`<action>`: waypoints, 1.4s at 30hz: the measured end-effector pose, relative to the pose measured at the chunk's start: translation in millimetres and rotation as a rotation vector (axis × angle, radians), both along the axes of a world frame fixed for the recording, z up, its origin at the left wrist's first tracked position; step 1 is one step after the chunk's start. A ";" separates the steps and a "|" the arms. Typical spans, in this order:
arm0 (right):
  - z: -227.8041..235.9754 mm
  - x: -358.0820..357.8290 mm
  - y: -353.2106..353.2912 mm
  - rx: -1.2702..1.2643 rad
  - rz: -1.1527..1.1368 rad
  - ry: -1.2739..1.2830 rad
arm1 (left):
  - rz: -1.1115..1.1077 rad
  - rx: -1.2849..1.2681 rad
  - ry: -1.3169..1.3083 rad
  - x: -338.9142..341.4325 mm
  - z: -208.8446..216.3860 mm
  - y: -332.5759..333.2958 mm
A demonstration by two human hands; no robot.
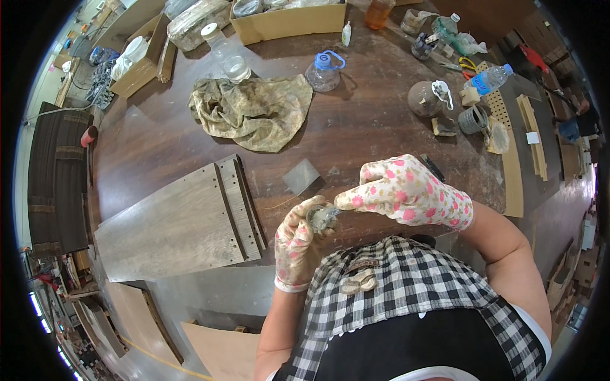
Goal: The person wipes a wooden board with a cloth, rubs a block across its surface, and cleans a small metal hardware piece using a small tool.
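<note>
Both my hands wear white gloves with pink flowers and meet at the table's near edge. My left hand (pixel 295 247) curls around a small wad of clear, crumpled plastic (pixel 319 218), which looks greyish inside; its contents cannot be made out. Thumb and forefinger of my right hand (pixel 406 193) pinch together at the plastic's right edge. A small grey square sheet (pixel 301 176) lies on the table just beyond my left hand. Partly covered by my right hand is a dark, narrow object (pixel 432 167).
Grey wood-grain panels (pixel 171 222) with drilled holes lie to the left. Farther back are a stained cloth (pixel 251 111), a bottle with a blue cap (pixel 323 75) and a cardboard box (pixel 289 24). A jar (pixel 424 100), a tin can (pixel 473 119) and yellow-handled scissors (pixel 467 66) stand or lie at right.
</note>
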State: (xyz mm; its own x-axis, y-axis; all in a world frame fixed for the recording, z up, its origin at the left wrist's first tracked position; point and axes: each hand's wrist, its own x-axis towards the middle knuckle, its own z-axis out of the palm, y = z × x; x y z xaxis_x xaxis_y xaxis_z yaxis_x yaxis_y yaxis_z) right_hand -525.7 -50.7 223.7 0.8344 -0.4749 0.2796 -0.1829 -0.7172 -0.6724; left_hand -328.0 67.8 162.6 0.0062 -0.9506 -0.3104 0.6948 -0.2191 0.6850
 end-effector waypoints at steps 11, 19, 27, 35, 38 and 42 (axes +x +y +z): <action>-13.4 10.0 24.0 0.011 -0.105 -0.008 | 0.142 -0.135 -0.128 -4.4 -4.2 -2.0; -0.3 23.3 40.6 -0.339 -0.088 0.338 | 0.312 -0.201 -0.334 -14.8 -18.2 -4.3; 4.5 19.1 8.3 -0.087 -0.117 0.064 | 0.187 -0.193 -0.181 -9.4 -12.6 -2.8; 8.2 16.9 11.2 0.073 -0.121 0.151 | 0.260 -0.233 -0.354 -3.0 -13.8 -4.6; 9.1 19.2 15.3 0.270 -0.171 0.157 | 0.305 -0.243 -0.446 -5.0 -9.0 -4.9; 21.4 25.7 26.4 0.576 -0.235 0.176 | 0.390 -0.307 -0.658 -9.8 -11.2 -4.8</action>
State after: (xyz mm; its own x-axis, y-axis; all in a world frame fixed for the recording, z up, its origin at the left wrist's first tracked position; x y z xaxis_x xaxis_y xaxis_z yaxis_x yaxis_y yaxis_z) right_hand -500.0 -24.3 245.1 0.6997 -0.6840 -0.2063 -0.4338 -0.1773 -0.8834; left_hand -337.8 63.0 151.5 0.4434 -0.8845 0.1455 0.1181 0.2186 0.9686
